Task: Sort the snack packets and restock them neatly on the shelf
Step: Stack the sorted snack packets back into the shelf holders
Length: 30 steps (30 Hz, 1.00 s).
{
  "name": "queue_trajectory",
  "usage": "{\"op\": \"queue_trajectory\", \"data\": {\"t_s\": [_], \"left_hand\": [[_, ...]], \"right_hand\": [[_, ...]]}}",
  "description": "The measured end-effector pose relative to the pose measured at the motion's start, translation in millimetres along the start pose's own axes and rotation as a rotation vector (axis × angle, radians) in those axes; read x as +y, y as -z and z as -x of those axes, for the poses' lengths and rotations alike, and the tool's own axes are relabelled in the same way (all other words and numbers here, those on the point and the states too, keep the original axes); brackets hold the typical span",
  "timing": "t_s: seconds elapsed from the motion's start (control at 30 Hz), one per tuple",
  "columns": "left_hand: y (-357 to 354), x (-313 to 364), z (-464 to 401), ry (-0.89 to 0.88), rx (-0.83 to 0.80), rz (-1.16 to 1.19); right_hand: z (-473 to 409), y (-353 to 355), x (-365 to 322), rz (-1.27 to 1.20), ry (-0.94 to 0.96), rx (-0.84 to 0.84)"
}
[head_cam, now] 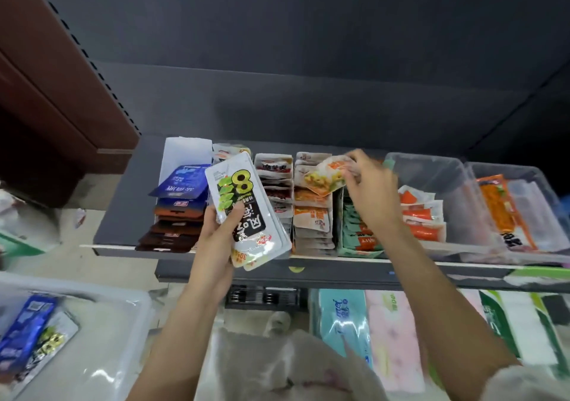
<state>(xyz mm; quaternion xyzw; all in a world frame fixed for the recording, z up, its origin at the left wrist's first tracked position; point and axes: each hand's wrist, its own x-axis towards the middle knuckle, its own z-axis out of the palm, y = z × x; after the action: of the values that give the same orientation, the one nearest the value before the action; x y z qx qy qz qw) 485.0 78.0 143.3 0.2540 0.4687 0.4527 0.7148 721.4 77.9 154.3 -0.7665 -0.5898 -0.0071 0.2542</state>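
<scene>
From the head camera we see the dark shelf (123,215) carrying the snack packets in upright rows. Taking the shelf's front edge as our landmark: at its left end stands a row of blue and brown packets (177,212), then a row of red-and-white packets (276,184), a row of pale orange-printed packets (311,212) and a green carton of teal packets (357,237). Farther right along that edge sit two clear bins: the nearer clear bin (431,172) holds orange-and-white packets (421,215), and the far right bin (524,172) holds a long orange packet (501,209) and is cut off by the frame.

Our left hand (216,240) is over the front edge, its fingers curled round a stack of white packets (246,206) printed with a large 8. Our right hand (367,184) reaches above the pale row, fingers pinching a small yellow-and-orange packet (328,177); motion blur hides its print.

Below the front edge, at lower left, a clear tub (117,323) holds a blue packet (24,336) and a white one, partly cut off. Under the shelf lie tissue packs (370,332), blurred.
</scene>
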Motion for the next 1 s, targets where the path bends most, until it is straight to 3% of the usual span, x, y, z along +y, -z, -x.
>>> {"op": "queue_trajectory", "data": {"t_s": [0.17,0.37,0.57,0.77,1.0], "left_hand": [[-10,3,-15,0.093,-0.016,0.150],[-14,6,-24,0.135,-0.119,0.268],[-14,8,-25,0.096,-0.157,0.255],[-18,9,-25,0.056,-0.062,0.024],[-22,8,-18,0.141,-0.207,0.186]], "right_hand": [[-27,-6,3,0.094,-0.002,-0.053],[-3,-19,2,0.187,0.418,-0.021],[8,-26,-3,0.278,0.475,0.089],[1,-41,-16,0.318,0.444,-0.085],[1,-40,-21,0.442,0.311,-0.364]]}}
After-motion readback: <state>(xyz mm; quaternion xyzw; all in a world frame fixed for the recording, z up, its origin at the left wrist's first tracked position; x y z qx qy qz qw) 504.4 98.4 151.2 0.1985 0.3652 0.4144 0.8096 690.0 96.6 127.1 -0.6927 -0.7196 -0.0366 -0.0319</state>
